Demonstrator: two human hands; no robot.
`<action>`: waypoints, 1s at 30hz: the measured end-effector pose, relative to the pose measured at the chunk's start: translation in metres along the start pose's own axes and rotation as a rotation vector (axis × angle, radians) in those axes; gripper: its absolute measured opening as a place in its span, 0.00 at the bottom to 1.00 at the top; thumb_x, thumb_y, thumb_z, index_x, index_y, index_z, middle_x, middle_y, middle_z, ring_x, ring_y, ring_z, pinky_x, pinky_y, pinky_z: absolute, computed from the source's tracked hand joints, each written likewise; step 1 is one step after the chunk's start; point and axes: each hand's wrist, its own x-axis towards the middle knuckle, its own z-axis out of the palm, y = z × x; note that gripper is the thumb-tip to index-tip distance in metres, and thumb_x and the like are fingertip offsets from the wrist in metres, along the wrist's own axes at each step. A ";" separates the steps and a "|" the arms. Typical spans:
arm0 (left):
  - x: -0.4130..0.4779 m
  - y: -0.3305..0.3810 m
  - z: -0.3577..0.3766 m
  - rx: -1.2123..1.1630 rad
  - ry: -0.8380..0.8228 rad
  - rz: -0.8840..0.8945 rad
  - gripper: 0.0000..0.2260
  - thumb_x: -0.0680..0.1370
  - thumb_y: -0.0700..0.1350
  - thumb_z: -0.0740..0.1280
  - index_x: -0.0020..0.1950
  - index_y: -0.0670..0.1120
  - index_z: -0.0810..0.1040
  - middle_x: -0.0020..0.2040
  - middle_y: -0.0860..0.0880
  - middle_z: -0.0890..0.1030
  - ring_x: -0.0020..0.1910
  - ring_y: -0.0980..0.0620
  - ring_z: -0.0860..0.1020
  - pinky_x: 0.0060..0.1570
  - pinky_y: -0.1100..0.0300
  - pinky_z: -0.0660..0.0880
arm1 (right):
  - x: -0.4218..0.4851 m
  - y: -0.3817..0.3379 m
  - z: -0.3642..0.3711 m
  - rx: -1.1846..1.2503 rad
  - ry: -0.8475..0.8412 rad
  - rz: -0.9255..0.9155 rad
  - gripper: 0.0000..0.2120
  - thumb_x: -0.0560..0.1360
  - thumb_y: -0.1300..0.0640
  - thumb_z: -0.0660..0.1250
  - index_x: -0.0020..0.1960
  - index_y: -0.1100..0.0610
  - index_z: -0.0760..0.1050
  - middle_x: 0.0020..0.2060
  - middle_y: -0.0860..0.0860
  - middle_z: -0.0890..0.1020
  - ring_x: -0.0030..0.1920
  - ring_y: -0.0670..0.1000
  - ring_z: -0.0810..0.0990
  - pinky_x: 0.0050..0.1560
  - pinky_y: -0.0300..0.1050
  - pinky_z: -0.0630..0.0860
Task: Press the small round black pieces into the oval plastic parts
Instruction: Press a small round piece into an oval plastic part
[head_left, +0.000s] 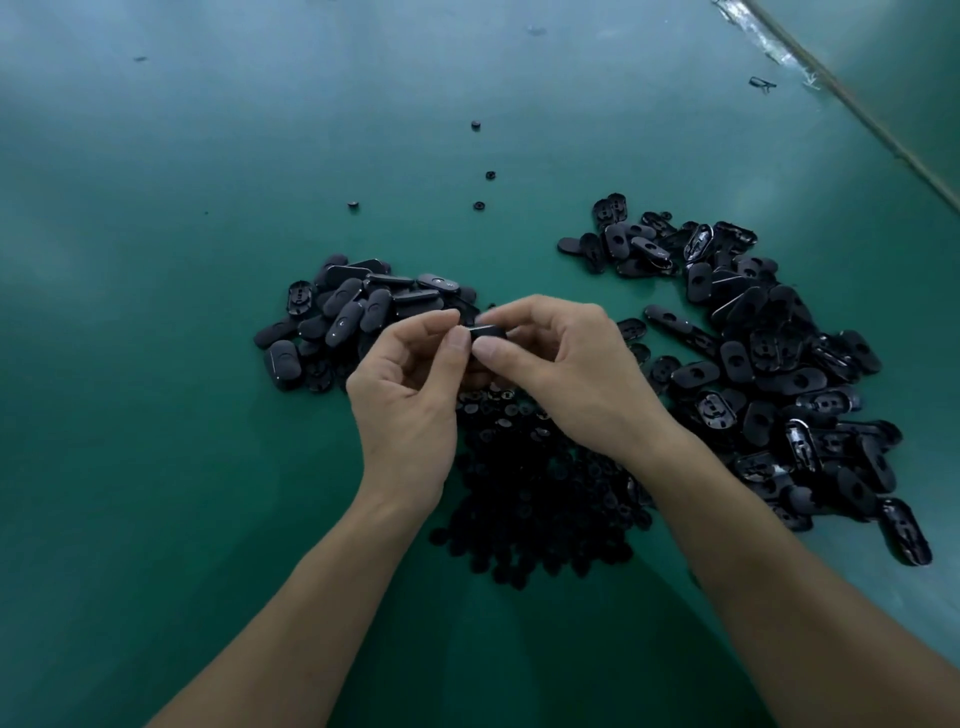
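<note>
Where left hand (410, 384) meets right hand (566, 374), both pinch oval part (485, 331).

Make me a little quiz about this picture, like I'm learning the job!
1. True or false: the left hand and the right hand both hold one oval part.
2. Where is the heap of round pieces? A: between the two arms. B: in a box. C: on a shelf.
3. Fill in: the table is coloured ____.
Key: 1 true; 2 A; 3 green.
</note>
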 end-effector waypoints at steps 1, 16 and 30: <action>-0.001 0.001 0.000 -0.009 -0.011 -0.007 0.06 0.78 0.42 0.72 0.49 0.53 0.84 0.43 0.52 0.86 0.42 0.55 0.84 0.44 0.63 0.80 | 0.000 0.000 0.001 0.022 0.019 0.004 0.08 0.76 0.54 0.73 0.55 0.54 0.83 0.41 0.48 0.87 0.43 0.46 0.86 0.51 0.50 0.83; -0.003 0.004 0.002 0.016 -0.110 -0.034 0.08 0.78 0.38 0.71 0.56 0.48 0.83 0.43 0.47 0.87 0.42 0.51 0.86 0.43 0.63 0.80 | 0.005 0.006 -0.001 0.196 0.181 -0.036 0.03 0.75 0.58 0.74 0.47 0.51 0.84 0.35 0.49 0.86 0.35 0.46 0.84 0.38 0.37 0.77; -0.005 0.003 0.003 0.131 -0.153 0.013 0.10 0.76 0.45 0.74 0.55 0.55 0.84 0.39 0.48 0.83 0.37 0.49 0.80 0.45 0.60 0.80 | 0.006 -0.003 -0.008 -0.036 0.131 -0.031 0.11 0.80 0.47 0.67 0.46 0.51 0.85 0.38 0.50 0.86 0.40 0.52 0.83 0.46 0.53 0.80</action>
